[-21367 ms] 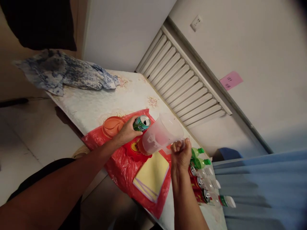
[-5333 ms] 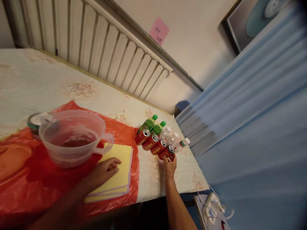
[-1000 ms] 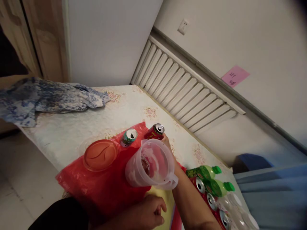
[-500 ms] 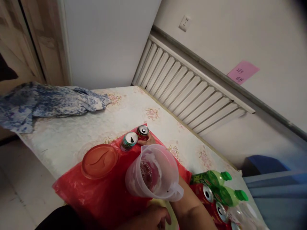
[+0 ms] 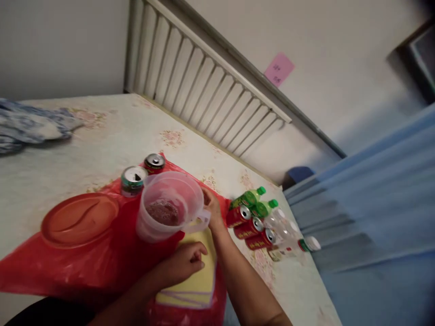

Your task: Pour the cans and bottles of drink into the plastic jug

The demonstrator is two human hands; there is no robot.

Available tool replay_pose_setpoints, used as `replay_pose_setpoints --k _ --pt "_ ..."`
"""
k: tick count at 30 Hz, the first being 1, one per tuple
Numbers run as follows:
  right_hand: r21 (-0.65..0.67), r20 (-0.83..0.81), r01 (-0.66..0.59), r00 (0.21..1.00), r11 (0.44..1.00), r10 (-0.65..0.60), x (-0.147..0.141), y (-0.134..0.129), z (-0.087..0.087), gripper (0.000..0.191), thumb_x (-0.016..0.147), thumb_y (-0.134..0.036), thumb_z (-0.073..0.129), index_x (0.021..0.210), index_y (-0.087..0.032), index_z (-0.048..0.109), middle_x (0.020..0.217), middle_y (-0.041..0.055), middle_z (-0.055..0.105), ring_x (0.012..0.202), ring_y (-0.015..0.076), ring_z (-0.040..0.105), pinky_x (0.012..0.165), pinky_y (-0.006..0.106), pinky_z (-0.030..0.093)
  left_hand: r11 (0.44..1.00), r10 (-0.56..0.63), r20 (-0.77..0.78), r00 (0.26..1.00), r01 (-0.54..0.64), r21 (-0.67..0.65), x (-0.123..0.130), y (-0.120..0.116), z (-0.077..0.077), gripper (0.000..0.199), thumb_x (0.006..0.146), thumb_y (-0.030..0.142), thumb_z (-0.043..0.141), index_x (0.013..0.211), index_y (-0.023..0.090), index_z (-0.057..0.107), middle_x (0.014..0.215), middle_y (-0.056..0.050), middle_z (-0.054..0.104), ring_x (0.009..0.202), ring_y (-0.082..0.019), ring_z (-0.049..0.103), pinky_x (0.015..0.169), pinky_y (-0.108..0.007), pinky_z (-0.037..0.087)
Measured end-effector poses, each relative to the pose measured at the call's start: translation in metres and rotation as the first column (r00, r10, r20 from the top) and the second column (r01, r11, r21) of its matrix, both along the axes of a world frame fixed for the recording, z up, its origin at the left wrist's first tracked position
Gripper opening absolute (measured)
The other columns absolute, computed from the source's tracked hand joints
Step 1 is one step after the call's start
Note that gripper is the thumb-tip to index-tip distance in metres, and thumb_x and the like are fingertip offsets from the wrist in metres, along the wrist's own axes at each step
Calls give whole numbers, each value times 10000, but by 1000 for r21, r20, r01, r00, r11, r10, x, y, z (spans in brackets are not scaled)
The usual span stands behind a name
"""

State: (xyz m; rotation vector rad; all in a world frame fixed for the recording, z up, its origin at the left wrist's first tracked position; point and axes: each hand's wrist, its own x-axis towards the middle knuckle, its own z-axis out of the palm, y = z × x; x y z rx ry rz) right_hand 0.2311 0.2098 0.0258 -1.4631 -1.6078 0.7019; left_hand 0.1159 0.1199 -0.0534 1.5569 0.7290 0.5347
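Note:
A clear plastic measuring jug (image 5: pixel 149 226) with reddish-brown foamy liquid in it stands on a red plastic sheet (image 5: pixel 98 267). My right hand (image 5: pixel 213 209) is beside the jug's rim and handle, fingers loosely bent and apart, partly hidden behind the jug; nothing shows in it. Closer to me, my left hand (image 5: pixel 186 262) hovers above or rests on a folded yellow cloth (image 5: pixel 195 285), its fingers curled in with nothing visible in them. Behind the jug stand an opened green-and-silver can (image 5: pixel 133 182) and an opened dark red can (image 5: pixel 155 164).
An orange-red round lid (image 5: pixel 81 219) lies on the sheet's left side. To the right, several red cans (image 5: pixel 249 226), green bottles (image 5: pixel 249 198) and clear bottles (image 5: pixel 282 231) lie on the floral tablecloth (image 5: pixel 118 122). Blue-white fabric (image 5: pixel 37 124) lies far left; a radiator (image 5: pixel 197 77) runs behind.
My right hand has come away from the dark red can, back toward me to the jug's right side. My view has swung right, showing more bottles and the blue curtain. The left hand stays curled.

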Motion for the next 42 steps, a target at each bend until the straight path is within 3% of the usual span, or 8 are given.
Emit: replay_pose_setpoints --k 3,7,9,12,14,21,34,42 --pt "-42 -300 65 951 997 -75 41 -55 -23 418 749 -320 748 1141 -220 642 973 29 736 833 196 708 802 338 582 1000 -16 32 999 15 19 1 3 1 322 744 316 534 1019 167 611 820 -15 582 783 -183 552 721 -285 449" --pt "-66 -334 324 884 944 -327 102 -133 -54 388 707 -290 738 1076 -195 665 900 36 738 828 199 701 809 343 562 999 -32 21 999 31 39 -1 4 4 349 761 354 529 1044 163 605 854 -26 588 798 -188 552 733 -296 453" --pt "-39 -289 527 807 849 -514 135 -161 -66 407 673 -315 733 1050 -177 659 876 40 727 814 203 691 809 351 555 998 -40 17 999 39 39 -2 5 4 359 761 369 533 1047 162 603 850 -25 579 788 -189 547 715 -295 451" --pt "55 -254 795 596 604 -762 182 -181 -76 446 645 -381 715 1025 -166 627 881 57 711 825 219 681 820 371 547 999 -41 21 999 41 26 -2 5 3 374 754 394 538 1038 158 601 823 -20 556 765 -190 535 671 -290 446" --pt "80 -244 849 524 522 -816 206 -181 -77 522 628 -414 722 1066 -155 607 976 95 708 877 235 677 842 383 539 998 -52 20 998 51 21 -2 6 3 395 753 420 537 1038 153 597 810 -19 541 750 -189 525 648 -288 441" --pt "101 -242 777 625 621 -743 233 -149 -79 611 583 -399 733 1123 -137 617 1105 127 712 984 256 675 865 369 536 998 -61 11 998 61 1 -2 8 7 414 737 455 556 1030 163 589 796 -7 517 716 -176 497 621 -278 425" --pt "67 -177 793 606 605 -775 230 -146 -86 556 514 -400 830 979 -145 662 902 80 744 798 244 668 745 354 527 998 -57 5 998 57 22 -2 7 7 429 731 451 541 1036 155 598 817 -21 540 756 -193 526 661 -298 445" --pt "39 -228 753 647 657 -728 226 -147 -85 573 533 -399 790 1027 -148 643 907 64 745 762 223 674 712 351 545 999 -44 0 999 44 16 -3 6 11 417 715 458 564 1013 171 612 810 -24 559 748 -196 532 640 -290 451"
